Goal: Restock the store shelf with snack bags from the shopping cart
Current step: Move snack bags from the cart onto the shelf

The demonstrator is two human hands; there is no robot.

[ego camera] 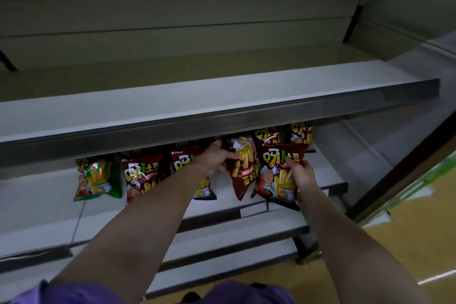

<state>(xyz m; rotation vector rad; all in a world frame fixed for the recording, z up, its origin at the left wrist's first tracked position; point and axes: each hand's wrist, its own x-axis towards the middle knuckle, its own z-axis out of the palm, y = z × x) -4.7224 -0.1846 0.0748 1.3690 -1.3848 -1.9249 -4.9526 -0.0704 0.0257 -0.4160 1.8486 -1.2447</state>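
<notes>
Both arms reach under a grey upper shelf to a white lower shelf (pixel 44 195). My left hand (pixel 216 158) grips a dark red snack bag (pixel 243 168) that is turned sideways and tilted above the shelf. My right hand (pixel 302 173) holds a second dark red snack bag (pixel 274 175) upright at the shelf's front right. To the left, a green bag (pixel 97 179) and two more red bags (pixel 140 175) (pixel 183 158) stand in a row. Two further red bags (pixel 299 132) peek out at the back right. The shopping cart is out of view.
The grey upper shelf (pixel 222 111) overhangs the bags and hides their tops. Above it is another bare shelf bay. Lower white shelves step out beneath my arms. A yellow floor (pixel 407 242) lies to the right, past the shelf unit's end panel.
</notes>
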